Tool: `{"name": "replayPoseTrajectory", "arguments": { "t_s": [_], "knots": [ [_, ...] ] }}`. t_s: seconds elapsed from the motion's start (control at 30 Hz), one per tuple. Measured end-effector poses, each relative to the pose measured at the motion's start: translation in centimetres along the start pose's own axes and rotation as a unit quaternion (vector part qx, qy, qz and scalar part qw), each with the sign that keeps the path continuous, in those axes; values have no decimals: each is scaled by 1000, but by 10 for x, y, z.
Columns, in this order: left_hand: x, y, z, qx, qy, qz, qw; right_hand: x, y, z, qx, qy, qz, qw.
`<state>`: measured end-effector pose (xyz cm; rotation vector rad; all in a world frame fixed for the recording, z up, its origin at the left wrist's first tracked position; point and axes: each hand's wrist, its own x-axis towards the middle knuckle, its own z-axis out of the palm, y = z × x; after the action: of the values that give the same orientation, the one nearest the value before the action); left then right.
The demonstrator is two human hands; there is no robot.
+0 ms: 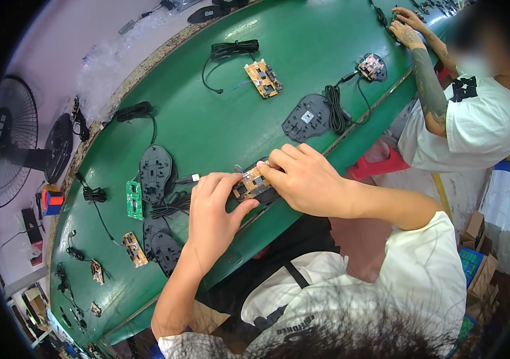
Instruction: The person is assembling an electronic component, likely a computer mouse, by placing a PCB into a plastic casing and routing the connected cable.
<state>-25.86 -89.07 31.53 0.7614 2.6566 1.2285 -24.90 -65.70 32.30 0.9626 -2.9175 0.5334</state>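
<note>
Head view, desk: a long green desk (219, 125) is seen curving across the frame, with mouse parts laid out in a row along it.
Co-worker: a second person in a white shirt (482, 125) is seen at the far right end, with hands kept on separate parts.
Spare parts: black mouse base shells (155, 170), coiled black cables (234, 49), a green circuit board (133, 199) and a tan circuit board (263, 78) are left lying untouched.
Left hand (212, 218): its fingers are curled and closed on the near end of the small board.
Right hand (306, 179): its fingers are bent down and closed over the far end of the same board.
Step in hand: the board is judged to be in the course of being seated into a black shell.
Next move: even downward pressure and correct alignment are judged to be called for.
Small board (251, 183): a tan board with tiny components is held between both hands, near the desk's near edge, over a black shell (267, 194) mostly hidden beneath.
</note>
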Motion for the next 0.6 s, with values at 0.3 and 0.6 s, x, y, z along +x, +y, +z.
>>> {"name": "replayPoseTrajectory", "arguments": {
  "t_s": [0.3, 0.6],
  "knots": [
    [0, -1, -8, -39, -24, -38, 998, -1, -1, 0, 42, 9, 20, 999],
    [2, -2, -7, -53, -27, -63, 996, -1, -16, 11, 94, 86, 117, 985]
  ]
}}
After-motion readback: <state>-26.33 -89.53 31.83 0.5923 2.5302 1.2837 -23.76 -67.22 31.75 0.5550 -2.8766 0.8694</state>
